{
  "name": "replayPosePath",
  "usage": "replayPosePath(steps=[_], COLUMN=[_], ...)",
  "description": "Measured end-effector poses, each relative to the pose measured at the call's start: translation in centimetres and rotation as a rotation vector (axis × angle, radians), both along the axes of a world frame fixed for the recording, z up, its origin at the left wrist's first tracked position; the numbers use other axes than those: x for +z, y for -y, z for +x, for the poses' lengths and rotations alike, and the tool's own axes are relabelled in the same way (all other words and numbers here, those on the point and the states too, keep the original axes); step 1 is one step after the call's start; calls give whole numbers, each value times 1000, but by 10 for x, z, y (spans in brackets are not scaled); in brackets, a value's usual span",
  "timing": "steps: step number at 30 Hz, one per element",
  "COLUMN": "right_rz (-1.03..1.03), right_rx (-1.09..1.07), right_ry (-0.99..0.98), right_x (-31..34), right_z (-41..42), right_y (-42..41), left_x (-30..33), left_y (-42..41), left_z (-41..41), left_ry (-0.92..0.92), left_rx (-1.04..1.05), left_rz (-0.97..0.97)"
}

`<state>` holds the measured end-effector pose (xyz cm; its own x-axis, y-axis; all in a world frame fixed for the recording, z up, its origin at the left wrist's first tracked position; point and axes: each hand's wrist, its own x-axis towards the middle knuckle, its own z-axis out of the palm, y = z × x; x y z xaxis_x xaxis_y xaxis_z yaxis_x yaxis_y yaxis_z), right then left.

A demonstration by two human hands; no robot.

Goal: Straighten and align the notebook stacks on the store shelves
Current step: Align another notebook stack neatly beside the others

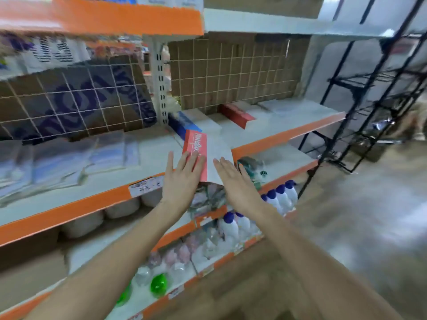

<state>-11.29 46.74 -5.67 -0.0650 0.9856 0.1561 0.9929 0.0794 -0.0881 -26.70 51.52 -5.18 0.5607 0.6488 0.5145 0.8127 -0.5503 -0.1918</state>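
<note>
A notebook stack with a red spine [196,146] and pale top lies on the middle shelf, its near end sticking out past the orange shelf edge [69,213]. My left hand [179,181] lies flat with straight fingers against the red side. My right hand [233,181] presses flat against the stack's right near corner. Behind it sit a blue-spined stack [181,123] and another red-spined stack [235,115]. Blurred pale notebooks [62,162] lie further left on the same shelf.
A wire grid backs the shelf, with cardboard boxes [76,98] behind it. Lower shelves hold white bottles with blue caps [279,197], green bottles [158,285] and white tubs [122,207]. A black wire rack [374,100] stands at the right, beside the open floor.
</note>
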Motion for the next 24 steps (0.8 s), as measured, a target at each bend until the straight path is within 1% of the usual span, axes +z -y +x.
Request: replayPosePath(steps=[5,10,13,16,20,24], right_rz=[-10,-9,-26,-26,-55,-121], right_rx=[-86,-109,-101,-85,-63,-24], right_ry=[31,-5,-34,-37,10,41], right_x=[7,8,6,7,10,14], right_z=[102,157,186,217,264,307], right_y=[5,-19,-49,-88,-147,-203], left_x=[2,5,2,-1,-4,-12], left_y=[-5,-34,-66,-106,-161,-211], left_z=[106,161,191,222,269,310], left_ry=[89,40,13,-31,41,41], left_rx=[-60,-64,-56,-11,18,114], left_rz=[-39,-145,-197,-193,-224,-253])
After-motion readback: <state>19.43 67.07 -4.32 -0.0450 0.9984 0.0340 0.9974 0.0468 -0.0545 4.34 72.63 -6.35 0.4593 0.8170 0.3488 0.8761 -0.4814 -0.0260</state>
